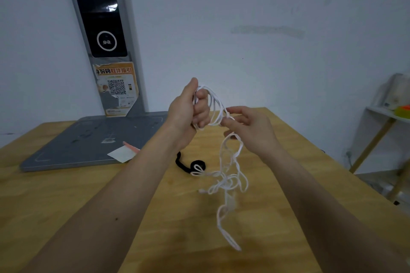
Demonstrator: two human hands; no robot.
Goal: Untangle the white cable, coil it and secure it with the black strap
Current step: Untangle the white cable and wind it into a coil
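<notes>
White cable (214,104) coiled in left grip (188,108)

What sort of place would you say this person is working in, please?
Probably a plain office or workroom: a wooden table against a bare white wall, a grey kiosk stand bearing a QR-code poster, and a small shelf.

wooden table (66,195), black strap (188,165), grey base (93,137)

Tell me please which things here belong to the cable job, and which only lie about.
Belong to the job:
white cable, partly coiled in the left hand, guided by the right hand
black strap, on the table

Only lying about:
grey stand with its poster
white paper
shelf
</notes>
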